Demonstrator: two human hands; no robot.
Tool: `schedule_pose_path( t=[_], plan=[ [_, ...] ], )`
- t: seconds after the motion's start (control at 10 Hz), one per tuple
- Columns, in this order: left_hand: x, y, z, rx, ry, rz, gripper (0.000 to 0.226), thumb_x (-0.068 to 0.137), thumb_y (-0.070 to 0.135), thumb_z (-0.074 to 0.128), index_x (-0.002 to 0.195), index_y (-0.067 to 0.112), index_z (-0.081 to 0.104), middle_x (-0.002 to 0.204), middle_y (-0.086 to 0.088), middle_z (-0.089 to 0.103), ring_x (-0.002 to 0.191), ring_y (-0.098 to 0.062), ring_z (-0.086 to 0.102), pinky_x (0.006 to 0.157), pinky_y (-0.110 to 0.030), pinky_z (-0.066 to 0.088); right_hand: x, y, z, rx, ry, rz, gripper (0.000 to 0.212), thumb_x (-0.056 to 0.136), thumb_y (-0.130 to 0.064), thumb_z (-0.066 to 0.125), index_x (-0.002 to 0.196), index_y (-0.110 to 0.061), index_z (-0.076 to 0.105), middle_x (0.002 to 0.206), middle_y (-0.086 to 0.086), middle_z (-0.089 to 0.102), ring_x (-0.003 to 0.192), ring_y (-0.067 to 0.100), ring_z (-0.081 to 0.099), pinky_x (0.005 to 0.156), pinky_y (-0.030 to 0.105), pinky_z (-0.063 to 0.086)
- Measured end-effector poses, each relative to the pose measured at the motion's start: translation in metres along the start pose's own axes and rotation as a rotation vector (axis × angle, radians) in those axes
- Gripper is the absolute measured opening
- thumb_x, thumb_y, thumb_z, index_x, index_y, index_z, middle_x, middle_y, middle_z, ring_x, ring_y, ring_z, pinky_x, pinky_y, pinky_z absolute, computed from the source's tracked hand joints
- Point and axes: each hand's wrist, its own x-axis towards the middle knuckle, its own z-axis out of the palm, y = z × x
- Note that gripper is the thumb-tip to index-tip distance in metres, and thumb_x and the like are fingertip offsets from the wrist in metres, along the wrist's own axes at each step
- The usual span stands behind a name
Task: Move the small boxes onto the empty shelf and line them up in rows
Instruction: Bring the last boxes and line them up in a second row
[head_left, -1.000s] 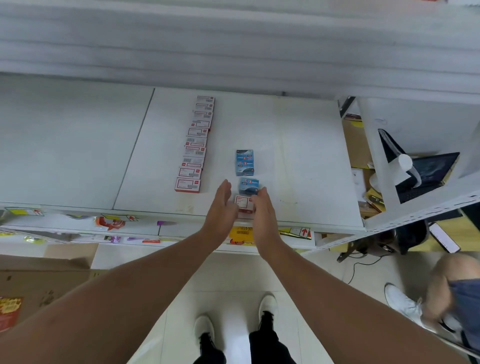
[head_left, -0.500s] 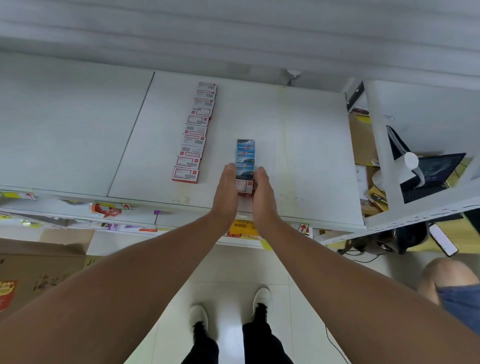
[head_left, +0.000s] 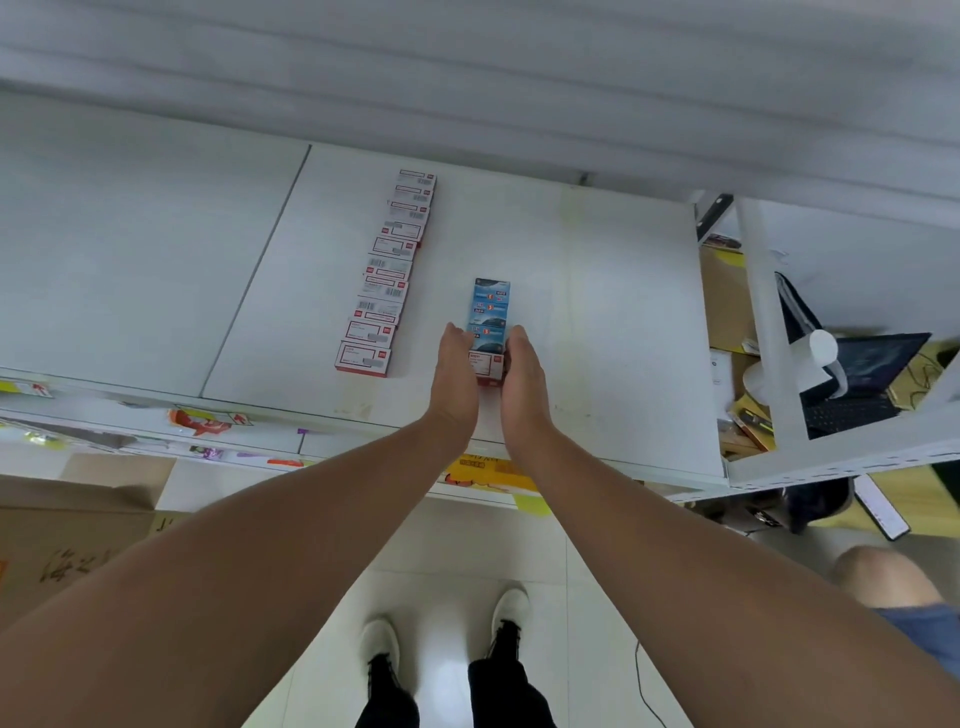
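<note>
On the white shelf a long row of several red-and-white small boxes runs from the front edge toward the back. To its right is a shorter row: blue small boxes with one red-and-white box at the near end. My left hand and my right hand are flat, fingers straight, with their palms against the left and right sides of the short row's near end. Neither hand wraps around a box.
A seam splits the shelf into panels. At the right stand a white shelf post, a laptop and cardboard clutter. A cardboard carton sits at lower left. Another person's knee shows at lower right.
The loose, skewed blue box and the red-and-white box have been pushed back and squared up into a straight short row. My hands have closed in flat against its sides.
</note>
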Motion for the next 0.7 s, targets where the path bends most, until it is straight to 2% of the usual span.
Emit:
schedule_pose_path(
  t=[0.1,0.2,0.3,0.4,0.5,0.6,0.7],
  plan=[
    [0.01,0.003,0.002,-0.017,-0.001,0.004,0.065,0.091,0.056,0.038,0.138,0.018,0.064,0.123,-0.011,0.075,0.119,-0.023,0.071,0.107,-0.036,0.05,0.005,-0.004,0.002,-0.014,0.006,-0.002,0.049,0.111,-0.052,0.036,0.148,-0.029,0.058,0.128,-0.001,0.074,0.117,0.012,0.072,0.109,0.04,0.055],
    [0.027,0.003,0.002,-0.021,0.007,0.015,0.077,0.085,0.065,0.042,0.146,0.022,0.059,0.129,-0.007,0.074,0.122,-0.021,0.07,0.116,-0.043,0.047,0.013,-0.013,0.004,-0.013,0.004,0.01,0.047,0.113,-0.051,0.035,0.149,-0.029,0.056,0.129,-0.001,0.073,0.117,0.012,0.071,0.109,0.04,0.055],
    [0.048,-0.005,0.0,-0.015,0.028,-0.019,0.094,0.078,0.073,0.046,0.161,0.027,0.044,0.145,-0.004,0.066,0.131,-0.02,0.064,0.12,-0.05,0.043,0.021,-0.015,0.006,-0.033,-0.009,-0.004,0.048,0.114,-0.048,0.037,0.152,-0.025,0.056,0.13,0.0,0.074,0.115,0.011,0.072,0.098,0.03,0.058],
    [0.044,0.002,0.002,0.055,0.035,-0.01,0.096,0.079,0.075,0.044,0.162,0.027,0.041,0.155,-0.005,0.057,0.139,-0.023,0.058,0.124,-0.052,0.039,0.027,-0.014,0.003,-0.07,-0.019,-0.034,0.047,0.114,-0.047,0.037,0.151,-0.025,0.056,0.13,0.0,0.074,0.115,0.01,0.072,0.091,0.025,0.056],
    [0.017,0.025,0.0,0.182,0.013,0.077,0.076,0.103,0.059,0.04,0.169,0.022,0.026,0.171,0.0,0.037,0.155,-0.019,0.037,0.123,-0.032,0.023,0.016,-0.019,-0.001,-0.133,0.001,-0.071,0.041,0.113,-0.046,0.039,0.143,-0.027,0.06,0.126,-0.001,0.073,0.111,0.009,0.072,0.091,0.025,0.056],
    [0.013,0.025,-0.025,0.325,0.014,0.126,0.062,0.113,0.049,0.035,0.17,0.025,0.024,0.175,0.005,0.027,0.159,-0.015,0.027,0.126,-0.037,0.021,0.001,-0.028,-0.008,-0.209,0.015,-0.089,0.022,0.114,-0.043,0.042,0.119,-0.038,0.063,0.115,-0.01,0.071,0.1,0.001,0.068,0.086,0.02,0.05],
    [0.003,0.031,-0.057,0.363,0.001,0.094,0.057,0.111,0.053,0.037,0.159,0.022,0.042,0.165,-0.001,0.042,0.153,-0.024,0.038,0.122,-0.046,0.03,-0.022,-0.038,-0.013,-0.289,0.04,-0.103,0.02,0.114,-0.046,0.041,0.109,-0.039,0.059,0.102,-0.02,0.062,0.093,-0.002,0.06,0.093,0.024,0.044]
  ],
)
